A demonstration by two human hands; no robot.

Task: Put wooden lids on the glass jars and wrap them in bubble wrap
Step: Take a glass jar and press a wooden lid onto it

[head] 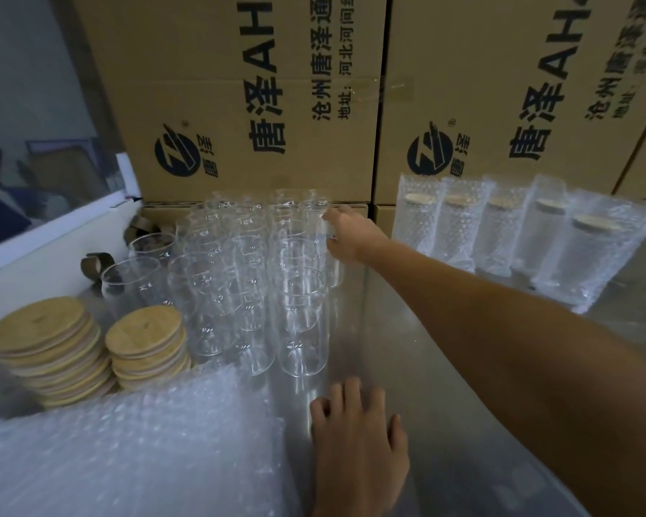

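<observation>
At the back row, right hand [345, 235] grips a slick, breakable jar [323, 233] mid-wall; left hand [355, 438] rests flat, fingers relaxed.

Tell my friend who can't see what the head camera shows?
The right hand reaches to a glass jar in a cluster of bare jars; the left hand rests on the table. Wooden lids are stacked left, wrapped jars right.

Clear glass jars [262, 278]; pale tan wooden lids [49, 348]; translucent white dimpled bubble wrap [127, 449]; brown cardboard boxes [239, 87], black print; grey tabletop [444, 386]
</observation>
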